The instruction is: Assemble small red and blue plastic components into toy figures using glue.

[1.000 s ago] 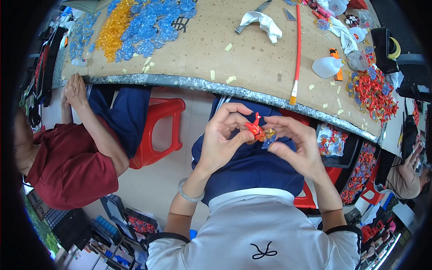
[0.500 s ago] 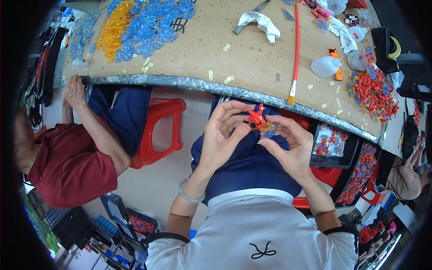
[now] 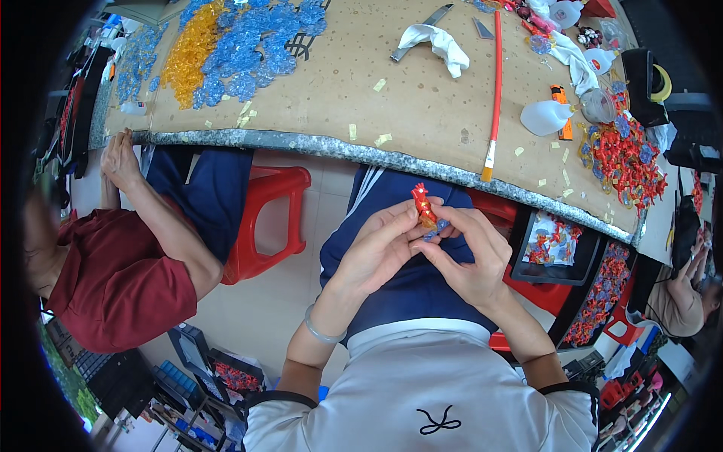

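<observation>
Over my lap I hold a small red toy figure with clear yellow and blue plastic at its lower end. My left hand pinches the red body between thumb and fingers. At the blue end, my right hand closes its thumb and fingertips on the same figure. Some of its lower part is hidden by my fingers. Beyond my hands is the edge of a brown-covered table. A pile of similar red figures lies on its right side.
Blue pieces and amber pieces are heaped at the table's far left. A red-handled brush, a white bottle and a white cloth lie ahead. Beside my right leg is a black tray. A co-worker sits left.
Both hands have come slightly nearer to me with the figure. It has turned more upright, and the fingers have shifted their hold on it.
</observation>
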Demonstrator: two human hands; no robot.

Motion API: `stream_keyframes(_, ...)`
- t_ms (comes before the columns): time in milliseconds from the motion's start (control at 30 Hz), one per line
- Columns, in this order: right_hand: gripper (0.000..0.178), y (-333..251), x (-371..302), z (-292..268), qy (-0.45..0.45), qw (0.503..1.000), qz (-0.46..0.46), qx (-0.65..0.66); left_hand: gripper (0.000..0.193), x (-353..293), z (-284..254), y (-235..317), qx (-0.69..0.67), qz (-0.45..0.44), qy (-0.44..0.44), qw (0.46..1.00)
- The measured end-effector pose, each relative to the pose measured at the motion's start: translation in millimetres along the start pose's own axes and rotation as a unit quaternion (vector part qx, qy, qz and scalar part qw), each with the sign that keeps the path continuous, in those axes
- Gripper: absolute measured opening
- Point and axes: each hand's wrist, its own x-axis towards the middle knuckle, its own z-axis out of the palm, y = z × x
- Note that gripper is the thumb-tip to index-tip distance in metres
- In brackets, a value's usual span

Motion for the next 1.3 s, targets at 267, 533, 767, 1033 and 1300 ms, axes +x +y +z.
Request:
stream_keyframes(267, 0.042, 4, -1, 4, 0.026, 0.991, -0.106, -0.082, 0.027, -2, 1, -3, -0.005, 0.035, 0.031, 0.999)
stream_keyframes(533, 0.042, 10, -7, 10, 0.035, 0.986, -0.121, -0.105, 0.02, -6, 11, 2, 0.067, 0.064, 0.022, 0.995)
stream_keyframes(767, 0.04, 12, -7, 7, 0.025, 0.985, -0.126, -0.115, 0.023, -5, 9, 1, 0.152, 0.092, 0.058, 0.982)
stream_keyframes(1033, 0.027, 1, -9, -1, 0.017, 1.0, -0.024, 0.007, 0.02, -1, 9, -5, 0.272, 0.183, 0.129, 0.936)
stream_keyframes(1300, 0.025, 16, 11, -22, -0.023, 0.972, 0.16, 0.168, 0.014, -6, 33, 5, 0.613, 0.274, 0.14, 0.727)
